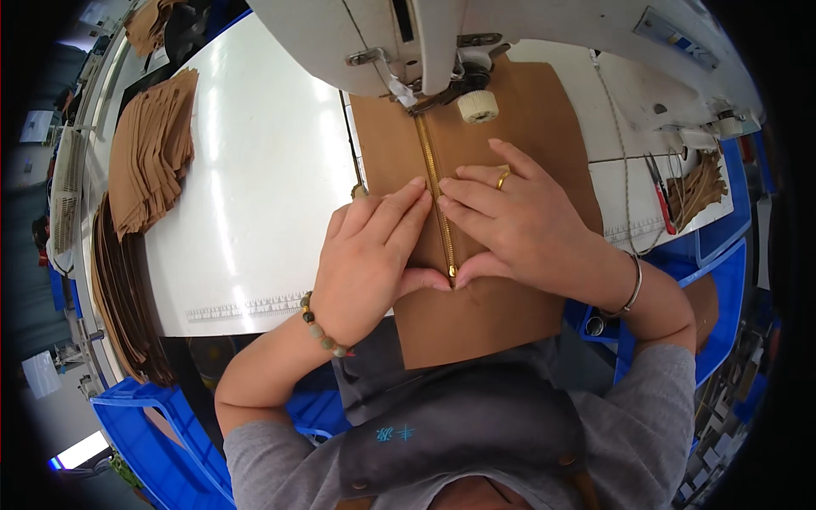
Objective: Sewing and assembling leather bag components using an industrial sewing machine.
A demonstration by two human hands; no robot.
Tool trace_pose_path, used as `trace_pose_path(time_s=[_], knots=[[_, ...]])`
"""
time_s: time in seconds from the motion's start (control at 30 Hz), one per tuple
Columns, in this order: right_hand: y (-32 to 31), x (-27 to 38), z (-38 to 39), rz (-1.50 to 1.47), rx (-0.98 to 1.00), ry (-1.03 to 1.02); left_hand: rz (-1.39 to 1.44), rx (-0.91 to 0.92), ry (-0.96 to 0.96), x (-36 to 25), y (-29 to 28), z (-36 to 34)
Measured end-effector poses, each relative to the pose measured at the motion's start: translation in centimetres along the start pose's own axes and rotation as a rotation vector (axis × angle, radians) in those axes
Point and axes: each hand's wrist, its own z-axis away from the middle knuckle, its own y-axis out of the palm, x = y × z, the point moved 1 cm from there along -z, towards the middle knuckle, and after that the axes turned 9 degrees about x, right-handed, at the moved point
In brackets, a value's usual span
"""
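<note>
A brown leather panel (476,327) lies under the head of a white sewing machine (459,34), its near edge hanging over the table's front. Down its middle runs a gold metal zipper (432,161), with the slider near the close end. My left hand (365,242) lies flat on the panel left of the zipper, fingertips at the teeth. From the other side my right hand (510,208) presses with fingers spread, a ring on one finger. Both thumbs come close together at the slider end. The zipper's far end passes beneath the presser foot area.
Stacks of brown leather pieces (153,153) stand at the table's left. On the right lie red-handled scissors (661,195) beside a bundle of brown scraps (699,189). Blue bins (161,433) sit below on both sides. A printed ruler (255,308) marks the table's front edge.
</note>
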Motion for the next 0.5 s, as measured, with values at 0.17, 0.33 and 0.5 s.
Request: trace_pose_path(time_s=[0.17, 0.33, 0.5], knots=[[0.01, -0.29, 0.02, 0.043, -0.099, -0.033, -0.006, -0.014, -0.002, -0.22, -0.06, -0.75], [0.12, -0.38, 0.16, 0.045, -0.093, -0.038, -0.005, 0.001, 0.003, -0.1, -0.25, -0.92], [0.32, -0.52, 0.06, 0.026, -0.093, -0.053, -0.056, 0.03, -0.009, -0.18, -0.56, -1.01]])
